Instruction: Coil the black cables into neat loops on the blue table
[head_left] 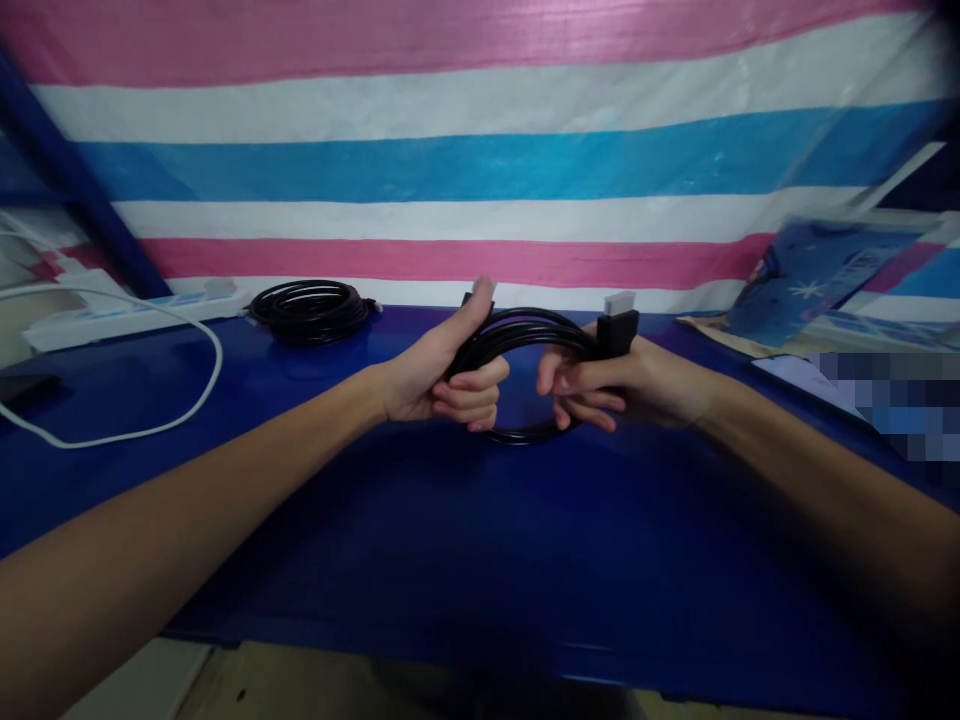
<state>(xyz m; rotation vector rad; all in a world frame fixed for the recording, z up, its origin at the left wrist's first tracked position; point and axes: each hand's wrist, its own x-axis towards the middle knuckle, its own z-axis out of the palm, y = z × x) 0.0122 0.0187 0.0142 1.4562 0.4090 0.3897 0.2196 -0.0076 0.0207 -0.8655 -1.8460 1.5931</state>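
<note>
A coiled black cable [529,332] is held in the air above the blue table, between my two hands. My left hand [469,375] wraps its fingers round the coil's left side, with the thumb pointing up. At the right side, my right hand [600,380] grips the coil between thumb and fingers, its lower fingers partly spread. A black plug [618,333] with a pale, see-through cap [619,303] stands up from the cable beside my right hand. Behind my left thumb shows a small dark end, mostly hidden.
Another coiled black cable [309,312] lies on the blue table [480,540] at the back left. Beside it are a white power strip [142,315] and a looping white cord [214,375]. A dark blue printed bag [810,275] is at right. A striped sheet [450,165] hangs behind.
</note>
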